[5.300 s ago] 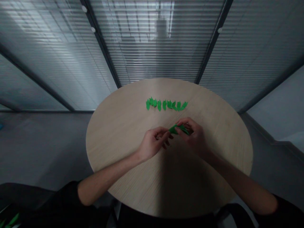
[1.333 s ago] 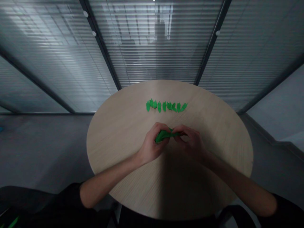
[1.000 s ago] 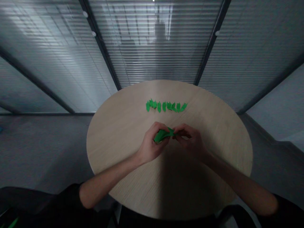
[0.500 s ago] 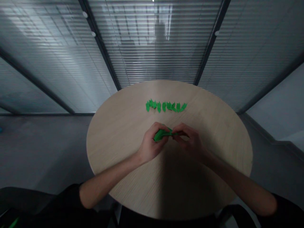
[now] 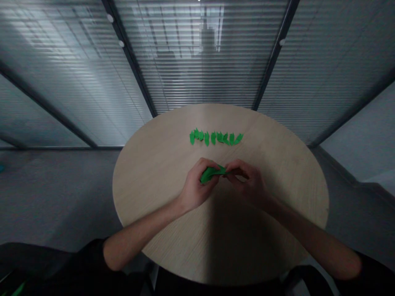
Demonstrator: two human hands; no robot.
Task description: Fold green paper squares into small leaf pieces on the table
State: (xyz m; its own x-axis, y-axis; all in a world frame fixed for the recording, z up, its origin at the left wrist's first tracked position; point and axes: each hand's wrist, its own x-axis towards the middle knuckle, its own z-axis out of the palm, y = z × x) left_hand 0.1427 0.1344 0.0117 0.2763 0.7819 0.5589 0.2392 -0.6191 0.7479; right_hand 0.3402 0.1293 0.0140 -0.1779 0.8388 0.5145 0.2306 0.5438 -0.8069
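A folded green paper strip was held over a round pale wood table, its long axis lying nearly side to side across the person's front, with the end on the left sunk slightly lower. Most of its length was enclosed by the closed left hand, to which it lay nearer. Its narrow right end was pinched in the right hand, drawn in close, with only a narrow gap left between the two hands. A row of small green leaf-shaped paper pieces was laid out on the tabletop, just beyond the hands, apart from them.
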